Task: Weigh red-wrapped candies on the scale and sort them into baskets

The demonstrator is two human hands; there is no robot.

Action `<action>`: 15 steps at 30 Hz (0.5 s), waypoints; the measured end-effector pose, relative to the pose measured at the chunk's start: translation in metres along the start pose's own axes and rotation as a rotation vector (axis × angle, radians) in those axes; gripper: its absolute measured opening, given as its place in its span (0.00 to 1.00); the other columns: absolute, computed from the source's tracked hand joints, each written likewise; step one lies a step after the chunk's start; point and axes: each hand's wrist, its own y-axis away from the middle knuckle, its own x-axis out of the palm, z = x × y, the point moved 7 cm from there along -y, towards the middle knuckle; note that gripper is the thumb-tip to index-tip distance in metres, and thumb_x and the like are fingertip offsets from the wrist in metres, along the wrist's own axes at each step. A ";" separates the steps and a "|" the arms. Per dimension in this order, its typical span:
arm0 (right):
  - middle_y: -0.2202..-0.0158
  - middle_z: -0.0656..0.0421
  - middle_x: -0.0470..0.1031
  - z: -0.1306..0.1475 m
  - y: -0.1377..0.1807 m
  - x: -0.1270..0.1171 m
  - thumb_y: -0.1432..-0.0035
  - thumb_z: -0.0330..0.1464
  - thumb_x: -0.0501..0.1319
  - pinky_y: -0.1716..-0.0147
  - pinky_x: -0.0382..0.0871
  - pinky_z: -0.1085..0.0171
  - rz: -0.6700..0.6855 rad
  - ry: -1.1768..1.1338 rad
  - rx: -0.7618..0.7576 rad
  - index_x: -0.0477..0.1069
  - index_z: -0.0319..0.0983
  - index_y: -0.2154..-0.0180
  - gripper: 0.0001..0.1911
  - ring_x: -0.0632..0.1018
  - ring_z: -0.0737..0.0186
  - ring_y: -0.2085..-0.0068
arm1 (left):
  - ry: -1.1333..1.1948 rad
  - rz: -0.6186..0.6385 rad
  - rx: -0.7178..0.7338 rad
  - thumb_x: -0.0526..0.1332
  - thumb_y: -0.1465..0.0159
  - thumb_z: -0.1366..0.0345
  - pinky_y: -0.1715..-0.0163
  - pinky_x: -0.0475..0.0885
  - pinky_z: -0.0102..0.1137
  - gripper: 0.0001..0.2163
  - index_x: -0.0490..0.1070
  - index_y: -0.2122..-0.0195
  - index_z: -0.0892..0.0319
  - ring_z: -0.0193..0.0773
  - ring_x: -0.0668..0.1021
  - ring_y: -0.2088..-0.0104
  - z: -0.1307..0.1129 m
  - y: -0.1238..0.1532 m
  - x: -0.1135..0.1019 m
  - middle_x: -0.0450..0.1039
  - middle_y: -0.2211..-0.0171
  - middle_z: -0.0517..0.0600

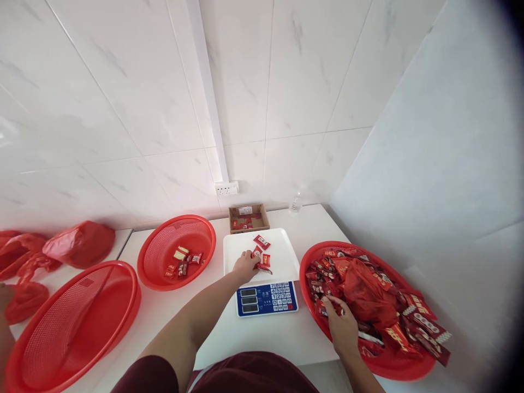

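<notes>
My left hand (245, 266) is over the white tray (286, 259) of a digital scale, its fingers closed on small red snack packets beside them. A red-and-yellow packet (266, 258) lies against the fingertips, and another red packet (262, 242) rests farther back on the tray. The scale's blue keypad panel (267, 299) faces me. My right hand (343, 325) reaches over the near left side of a heaped red basket (308, 254), thumb and fingers pinching a dark red snack packet (321, 308). A crumpled red plastic bag (364, 292) lies among the basket's packets.
Left of the scale stands a red basket (147, 240) holding a few packets. Nearer, another red basket (133, 289) sits beside tied red bags (82, 243). Behind the scale are a cardboard box (260, 224) and clear bottle (295, 203). Part of another person's hand (5, 300) shows far left.
</notes>
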 end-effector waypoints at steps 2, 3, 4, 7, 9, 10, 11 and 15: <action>0.64 0.53 0.77 -0.002 -0.001 0.000 0.59 0.50 0.59 0.57 0.64 0.56 0.009 0.008 0.013 0.72 0.39 0.67 0.23 0.74 0.53 0.62 | 0.047 -0.034 0.005 0.57 0.43 0.63 0.54 0.66 0.37 0.12 0.70 0.57 0.52 0.45 0.68 0.52 0.004 0.001 -0.002 0.63 0.55 0.53; 0.64 0.54 0.77 -0.002 0.000 0.000 0.59 0.50 0.59 0.57 0.64 0.57 0.016 0.008 0.021 0.72 0.39 0.67 0.23 0.74 0.53 0.63 | 0.071 -0.055 0.007 0.58 0.43 0.65 0.54 0.67 0.36 0.12 0.71 0.57 0.53 0.44 0.69 0.53 0.007 0.001 -0.003 0.63 0.56 0.53; 0.65 0.54 0.77 -0.001 0.000 0.000 0.59 0.50 0.59 0.58 0.64 0.57 0.020 0.005 0.028 0.71 0.40 0.67 0.23 0.74 0.53 0.63 | 0.094 -0.079 0.006 0.58 0.43 0.66 0.54 0.67 0.35 0.12 0.71 0.57 0.53 0.43 0.69 0.53 0.009 0.002 -0.006 0.63 0.56 0.53; 0.66 0.54 0.77 0.001 0.001 0.000 0.60 0.50 0.59 0.59 0.65 0.57 0.023 0.003 0.048 0.71 0.39 0.68 0.23 0.74 0.54 0.64 | 0.154 -0.159 0.003 0.57 0.43 0.68 0.51 0.66 0.35 0.13 0.70 0.56 0.55 0.42 0.69 0.52 0.013 0.000 -0.018 0.62 0.54 0.54; 0.66 0.54 0.77 0.002 0.002 0.000 0.60 0.50 0.60 0.58 0.65 0.58 0.023 -0.001 0.056 0.72 0.40 0.68 0.23 0.74 0.54 0.64 | 0.186 -0.196 0.020 0.56 0.43 0.69 0.48 0.64 0.35 0.13 0.70 0.56 0.55 0.43 0.67 0.48 0.012 -0.005 -0.027 0.59 0.48 0.55; 0.66 0.54 0.77 0.002 0.002 0.001 0.60 0.50 0.60 0.58 0.65 0.58 0.027 -0.007 0.058 0.72 0.39 0.68 0.23 0.74 0.54 0.64 | 0.200 -0.202 0.035 0.57 0.43 0.69 0.46 0.62 0.35 0.12 0.70 0.57 0.55 0.43 0.66 0.46 0.010 -0.009 -0.031 0.56 0.45 0.54; 0.66 0.54 0.77 0.001 0.001 0.001 0.60 0.50 0.60 0.58 0.65 0.58 0.031 -0.014 0.060 0.72 0.39 0.68 0.23 0.75 0.54 0.63 | 0.212 -0.199 0.054 0.57 0.43 0.68 0.45 0.61 0.35 0.12 0.71 0.58 0.55 0.43 0.65 0.44 0.008 -0.014 -0.035 0.53 0.42 0.53; 0.66 0.54 0.77 -0.004 -0.002 0.002 0.60 0.50 0.60 0.58 0.65 0.58 0.030 0.003 0.071 0.72 0.39 0.67 0.23 0.75 0.53 0.63 | 0.247 -0.112 0.121 0.59 0.44 0.67 0.47 0.63 0.34 0.12 0.71 0.58 0.55 0.44 0.64 0.43 -0.005 -0.041 -0.039 0.49 0.38 0.51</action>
